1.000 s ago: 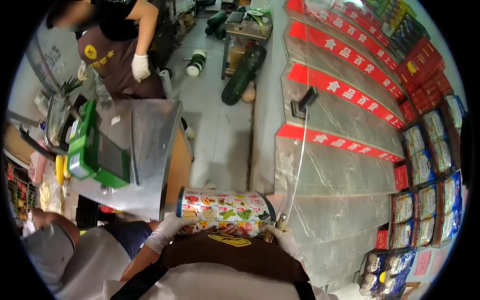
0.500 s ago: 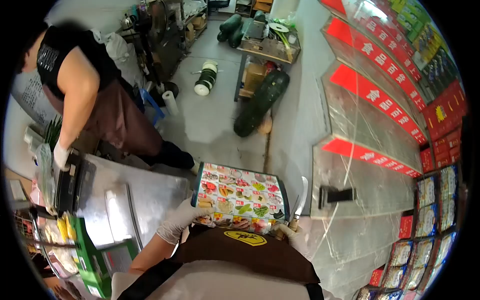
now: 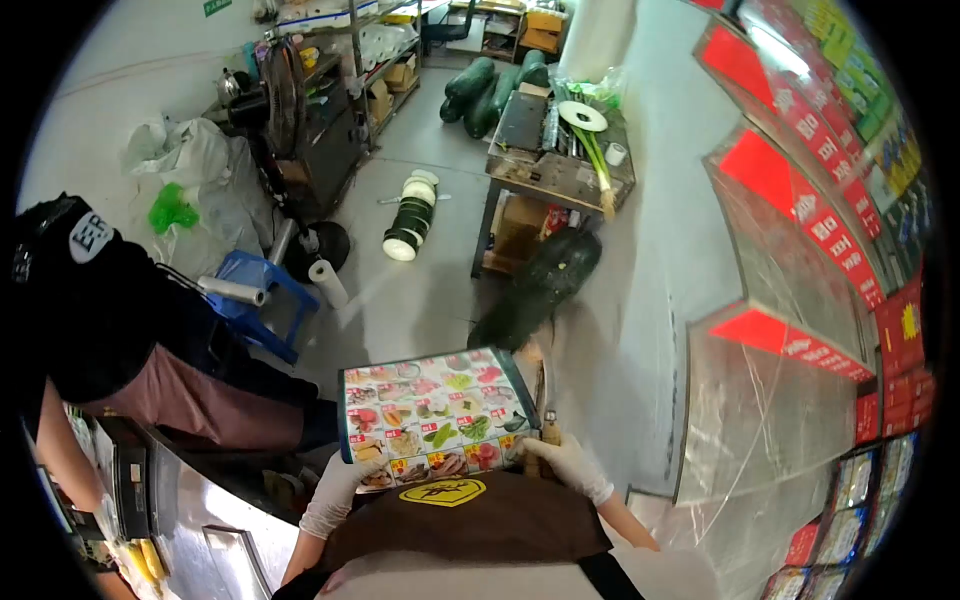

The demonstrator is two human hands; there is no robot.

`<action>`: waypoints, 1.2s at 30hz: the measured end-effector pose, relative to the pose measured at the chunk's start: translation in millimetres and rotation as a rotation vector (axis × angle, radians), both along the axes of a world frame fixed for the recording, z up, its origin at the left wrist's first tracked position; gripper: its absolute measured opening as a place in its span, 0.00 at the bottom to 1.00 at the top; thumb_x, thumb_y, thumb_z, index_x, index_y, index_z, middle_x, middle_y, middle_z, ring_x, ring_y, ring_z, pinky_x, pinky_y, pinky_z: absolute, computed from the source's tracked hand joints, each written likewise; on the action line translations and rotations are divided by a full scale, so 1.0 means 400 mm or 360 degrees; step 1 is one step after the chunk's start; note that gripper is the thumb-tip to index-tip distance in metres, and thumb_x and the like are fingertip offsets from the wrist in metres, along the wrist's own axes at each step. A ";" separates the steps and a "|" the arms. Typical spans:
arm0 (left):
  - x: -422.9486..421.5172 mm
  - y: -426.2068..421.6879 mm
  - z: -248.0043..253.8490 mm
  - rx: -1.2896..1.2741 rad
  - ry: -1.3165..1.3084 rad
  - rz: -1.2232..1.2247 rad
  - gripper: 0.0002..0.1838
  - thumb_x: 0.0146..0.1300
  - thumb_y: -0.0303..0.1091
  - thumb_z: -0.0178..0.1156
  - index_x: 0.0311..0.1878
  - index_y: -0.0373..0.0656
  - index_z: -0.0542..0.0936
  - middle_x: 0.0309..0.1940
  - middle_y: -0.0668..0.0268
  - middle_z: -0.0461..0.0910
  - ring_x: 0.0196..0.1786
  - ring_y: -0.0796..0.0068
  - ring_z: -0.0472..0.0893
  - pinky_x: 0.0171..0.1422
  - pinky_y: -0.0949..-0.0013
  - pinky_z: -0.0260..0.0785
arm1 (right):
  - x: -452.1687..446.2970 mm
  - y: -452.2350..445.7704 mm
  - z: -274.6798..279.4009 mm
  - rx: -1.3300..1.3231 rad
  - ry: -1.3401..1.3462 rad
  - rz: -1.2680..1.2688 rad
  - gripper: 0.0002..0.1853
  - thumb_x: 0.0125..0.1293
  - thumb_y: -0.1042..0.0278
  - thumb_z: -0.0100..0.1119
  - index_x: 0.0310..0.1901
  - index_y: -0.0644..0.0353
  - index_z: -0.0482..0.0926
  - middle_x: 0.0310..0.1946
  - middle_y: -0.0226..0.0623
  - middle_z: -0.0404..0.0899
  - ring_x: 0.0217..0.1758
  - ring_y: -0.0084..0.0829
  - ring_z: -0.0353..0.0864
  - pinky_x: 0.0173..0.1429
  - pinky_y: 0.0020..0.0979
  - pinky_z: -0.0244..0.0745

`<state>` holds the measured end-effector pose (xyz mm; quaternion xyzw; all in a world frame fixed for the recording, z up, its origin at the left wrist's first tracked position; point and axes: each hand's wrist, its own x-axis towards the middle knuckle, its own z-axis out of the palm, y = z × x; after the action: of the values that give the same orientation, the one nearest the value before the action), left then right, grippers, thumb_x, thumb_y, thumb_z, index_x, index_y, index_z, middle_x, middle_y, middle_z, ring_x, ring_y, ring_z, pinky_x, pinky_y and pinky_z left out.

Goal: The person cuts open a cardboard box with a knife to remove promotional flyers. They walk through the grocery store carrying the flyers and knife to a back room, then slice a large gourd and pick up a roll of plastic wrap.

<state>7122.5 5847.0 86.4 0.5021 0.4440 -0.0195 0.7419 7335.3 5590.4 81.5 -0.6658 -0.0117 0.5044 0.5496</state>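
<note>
In front of my apron I carry a dark-edged box (image 3: 440,407) printed with rows of fruit and vegetable pictures and prices. My left hand (image 3: 343,490), in a pale glove, is closed on its near left edge. At the near right corner is my gloved right hand (image 3: 568,466), fingers wrapped round the wooden handle of a knife (image 3: 550,430); its blade does not show clearly now. That hand also seems to touch the box's corner. The underside of the box is hidden.
A large winter melon (image 3: 540,285) leans by a low table (image 3: 560,180) ahead. Sliced melon (image 3: 410,215) lies on the floor. Left are a blue stool (image 3: 265,300), a co-worker (image 3: 150,330) and a metal counter (image 3: 190,500). Stepped shelves (image 3: 770,400) rise on the right.
My view has swung, bringing more floor and the blue stool into sight. The box sits further left in view. The knife's curved blade, plain before, no longer shows clearly.
</note>
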 end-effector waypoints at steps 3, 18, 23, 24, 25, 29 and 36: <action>0.098 0.064 0.000 0.0016 -0.0010 0.0077 0.17 0.56 0.31 0.65 0.47 0.33 0.77 0.39 0.63 0.81 0.38 0.77 0.80 0.43 0.75 0.72 | 0.140 0.101 -0.054 0.0107 0.0014 0.0093 0.12 0.59 0.65 0.60 0.41 0.63 0.77 0.30 0.30 0.77 0.31 0.20 0.74 0.36 0.22 0.70; 0.725 0.809 0.002 0.0122 -0.0071 -0.0069 0.20 0.56 0.31 0.63 0.51 0.34 0.76 0.44 0.64 0.80 0.46 0.75 0.77 0.53 0.70 0.68 | 0.732 0.772 -0.078 -0.0002 -0.0098 0.0169 0.15 0.60 0.60 0.61 0.40 0.63 0.77 0.28 0.29 0.77 0.27 0.20 0.74 0.32 0.23 0.70; 0.874 0.958 0.046 0.0157 0.0061 -0.0057 0.20 0.57 0.31 0.62 0.51 0.33 0.75 0.44 0.65 0.78 0.45 0.76 0.77 0.51 0.72 0.69 | 0.824 0.917 -0.074 0.0157 0.0044 -0.0002 0.12 0.61 0.61 0.59 0.37 0.62 0.77 0.25 0.28 0.76 0.26 0.19 0.73 0.31 0.23 0.69; 0.900 0.992 0.025 0.0151 0.0056 -0.0032 0.20 0.57 0.31 0.62 0.51 0.33 0.75 0.44 0.65 0.79 0.45 0.76 0.77 0.51 0.72 0.69 | 0.864 0.960 -0.082 0.0166 0.0052 -0.0043 0.12 0.60 0.60 0.60 0.36 0.62 0.77 0.24 0.28 0.76 0.26 0.18 0.73 0.31 0.23 0.68; 0.933 1.024 0.014 0.0151 0.0043 -0.0006 0.19 0.57 0.31 0.62 0.51 0.33 0.75 0.43 0.65 0.79 0.44 0.76 0.77 0.50 0.73 0.69 | 0.905 0.999 -0.086 0.0169 0.0018 -0.0024 0.13 0.60 0.60 0.60 0.36 0.62 0.77 0.25 0.27 0.76 0.26 0.18 0.73 0.31 0.23 0.68; 1.074 1.138 0.028 0.0042 0.0030 0.0122 0.18 0.57 0.31 0.61 0.50 0.33 0.75 0.41 0.64 0.80 0.42 0.76 0.78 0.48 0.73 0.70 | 1.074 1.146 -0.100 0.0090 0.0018 0.0035 0.14 0.58 0.58 0.62 0.37 0.62 0.77 0.26 0.27 0.77 0.27 0.18 0.73 0.33 0.22 0.69; 1.341 1.274 0.091 0.0082 0.0104 0.0142 0.20 0.55 0.31 0.65 0.50 0.34 0.74 0.43 0.64 0.79 0.44 0.78 0.77 0.49 0.74 0.70 | 1.357 1.307 -0.022 0.0064 0.0096 0.0036 0.14 0.61 0.60 0.60 0.39 0.64 0.78 0.31 0.28 0.78 0.33 0.19 0.74 0.40 0.23 0.70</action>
<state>7658.8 6356.6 122.7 0.4998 0.4903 0.0088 0.7140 7878.2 6113.2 72.5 -0.6390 -0.0126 0.5301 0.5573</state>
